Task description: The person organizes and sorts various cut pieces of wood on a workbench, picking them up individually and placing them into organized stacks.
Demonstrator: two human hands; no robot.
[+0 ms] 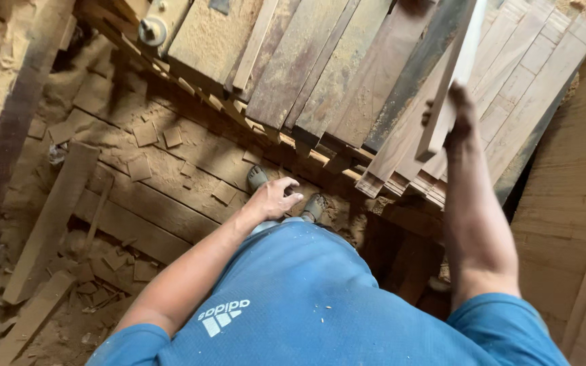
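Your right hand (pixel 457 115) had its fingers clamped on the pale slat (pixel 450 74), stiff and light, gripped near its lower end; left hand (pixel 276 198) hung loose, fingers apart.

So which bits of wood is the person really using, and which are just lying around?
In use:
- pale plank, gripped by the right hand
- stack of planks under it
- left hand hangs free, holding nothing

Lying about:
- small wood offcuts on the sawdust floor
- long boards on the ground

Blue short-sleeved shirt (pixel 306 298), white chest mark, seemingly grey shoes (pixel 257 177)
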